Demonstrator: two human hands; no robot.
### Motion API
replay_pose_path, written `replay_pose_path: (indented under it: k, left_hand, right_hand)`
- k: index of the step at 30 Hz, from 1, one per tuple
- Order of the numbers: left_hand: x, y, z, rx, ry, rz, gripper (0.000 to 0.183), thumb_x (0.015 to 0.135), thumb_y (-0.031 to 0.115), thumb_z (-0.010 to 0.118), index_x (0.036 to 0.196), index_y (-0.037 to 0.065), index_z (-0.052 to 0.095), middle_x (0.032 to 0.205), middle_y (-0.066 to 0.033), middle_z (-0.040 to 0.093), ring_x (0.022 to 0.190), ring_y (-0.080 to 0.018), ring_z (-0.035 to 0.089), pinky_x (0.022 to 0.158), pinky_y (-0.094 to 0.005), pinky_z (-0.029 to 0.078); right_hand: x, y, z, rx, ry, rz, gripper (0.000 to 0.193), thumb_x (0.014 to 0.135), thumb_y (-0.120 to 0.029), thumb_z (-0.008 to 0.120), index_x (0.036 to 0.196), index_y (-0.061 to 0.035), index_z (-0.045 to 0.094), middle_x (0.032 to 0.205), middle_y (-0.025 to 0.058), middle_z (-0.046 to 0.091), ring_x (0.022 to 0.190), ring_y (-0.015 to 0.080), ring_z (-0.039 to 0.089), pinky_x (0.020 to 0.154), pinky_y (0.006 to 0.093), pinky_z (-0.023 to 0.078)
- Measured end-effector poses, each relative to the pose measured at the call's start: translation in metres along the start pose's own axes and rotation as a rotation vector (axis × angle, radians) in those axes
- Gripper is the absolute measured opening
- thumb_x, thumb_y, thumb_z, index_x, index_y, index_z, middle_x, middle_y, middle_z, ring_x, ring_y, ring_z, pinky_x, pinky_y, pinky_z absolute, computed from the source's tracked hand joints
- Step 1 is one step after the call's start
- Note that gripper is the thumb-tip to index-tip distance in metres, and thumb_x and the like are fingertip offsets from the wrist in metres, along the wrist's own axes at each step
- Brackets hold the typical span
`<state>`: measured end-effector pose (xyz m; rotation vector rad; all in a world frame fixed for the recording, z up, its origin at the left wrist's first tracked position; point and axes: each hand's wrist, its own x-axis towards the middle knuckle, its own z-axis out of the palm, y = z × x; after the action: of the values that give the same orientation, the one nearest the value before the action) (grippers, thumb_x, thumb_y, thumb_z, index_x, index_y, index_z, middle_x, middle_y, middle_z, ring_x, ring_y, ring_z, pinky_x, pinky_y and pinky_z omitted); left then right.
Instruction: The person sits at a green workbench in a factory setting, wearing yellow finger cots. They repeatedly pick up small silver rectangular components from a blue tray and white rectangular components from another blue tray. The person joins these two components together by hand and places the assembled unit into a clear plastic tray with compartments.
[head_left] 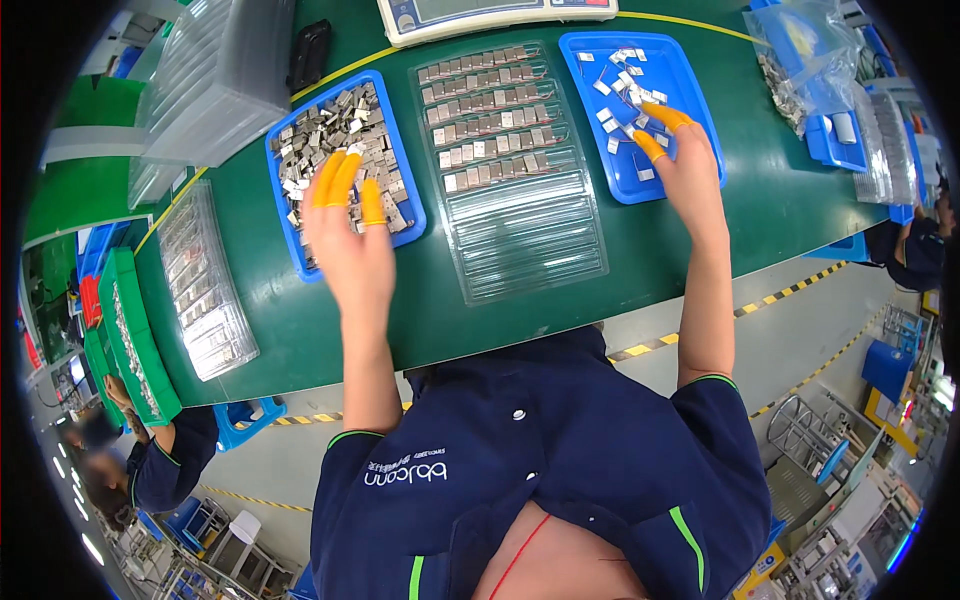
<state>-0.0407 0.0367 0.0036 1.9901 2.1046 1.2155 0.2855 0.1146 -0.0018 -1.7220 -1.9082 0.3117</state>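
My left hand [348, 240], with yellow finger cots on its fingertips, reaches over a blue tray [416, 232] heaped with small silver-grey metal blocks [330, 130]. Its fingers stretch out, apart from the thumb, with the tips at the blocks. On the right, my right hand [690, 175], also in yellow cots, is over a second blue tray [700, 75]. Its thumb and forefinger are spread above small white parts with thin wires [632, 85]. Between the trays lies a clear ribbed plastic tray [525, 240]. Rows of metal blocks with wires [490, 120] fill its far part; the near grooves hold none.
A stack of clear plastic trays [215, 85] and a black object [309, 52] stand at the far left. A filled clear tray [205, 280] lies near a green bin [140, 340]. A white scale [490, 12] is at the back. Co-workers sit at both sides.
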Motion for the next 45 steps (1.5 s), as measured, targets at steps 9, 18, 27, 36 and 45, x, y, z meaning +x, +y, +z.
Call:
replay_pose_path:
  k: [9, 18, 27, 36, 45]
  left_hand:
    - [-0.022, -0.036, -0.022, 0.152, -0.064, -0.171, 0.029, 0.067, 0.014, 0.075, 0.094, 0.008, 0.07, 0.098, -0.0097, 0.062, 0.101, -0.0291, 0.049, 0.092, -0.0389, 0.037]
    - [-0.014, -0.047, -0.012, 0.343, -0.216, -0.068, 0.029, 0.067, 0.019, 0.075, 0.093, 0.01, 0.07, 0.097, -0.0084, 0.062, 0.097, -0.0256, 0.049, 0.091, -0.0388, 0.031]
    - [-0.006, -0.026, -0.012, 0.145, -0.289, -0.073, 0.025, 0.067, 0.021, 0.074, 0.086, 0.007, 0.07, 0.091, -0.0087, 0.063, 0.094, -0.0252, 0.051, 0.091, -0.0436, 0.031]
    - [-0.007, -0.034, -0.009, 0.029, -0.341, -0.317, 0.024, 0.067, 0.012, 0.074, 0.088, 0.002, 0.069, 0.086, -0.0136, 0.062, 0.078, -0.0265, 0.057, 0.069, -0.035, 0.045]
    - [-0.003, -0.034, -0.02, 0.063, -0.402, -0.204, 0.028, 0.067, 0.012, 0.074, 0.093, 0.004, 0.069, 0.088, -0.0145, 0.06, 0.079, -0.0269, 0.054, 0.066, -0.0348, 0.044]
  right_hand:
    - [0.006, 0.004, 0.017, 0.013, -0.038, 0.077, 0.023, 0.073, -0.011, 0.071, 0.092, 0.0016, 0.065, 0.092, 0.0124, 0.063, 0.074, 0.022, 0.061, 0.068, 0.0313, 0.049]
    - [0.002, 0.021, 0.023, 0.08, 0.065, 0.134, 0.02, 0.075, -0.005, 0.067, 0.093, 0.0031, 0.064, 0.088, 0.0153, 0.066, 0.076, 0.0249, 0.065, 0.069, 0.0321, 0.051]
    - [0.001, 0.015, 0.02, 0.078, 0.052, 0.08, 0.021, 0.076, -0.006, 0.066, 0.095, 0.0041, 0.063, 0.095, 0.0147, 0.062, 0.086, 0.024, 0.061, 0.076, 0.0315, 0.047]
    - [-0.008, -0.002, 0.007, 0.471, 0.142, 0.277, 0.021, 0.076, -0.003, 0.069, 0.095, 0.0028, 0.063, 0.088, 0.0096, 0.066, 0.079, 0.0129, 0.063, 0.072, 0.0239, 0.048]
    - [-0.021, -0.021, 0.002, 0.735, 0.122, 0.229, 0.025, 0.081, 0.003, 0.062, 0.106, 0.0025, 0.06, 0.098, 0.0089, 0.063, 0.084, 0.0139, 0.063, 0.076, 0.0227, 0.048]
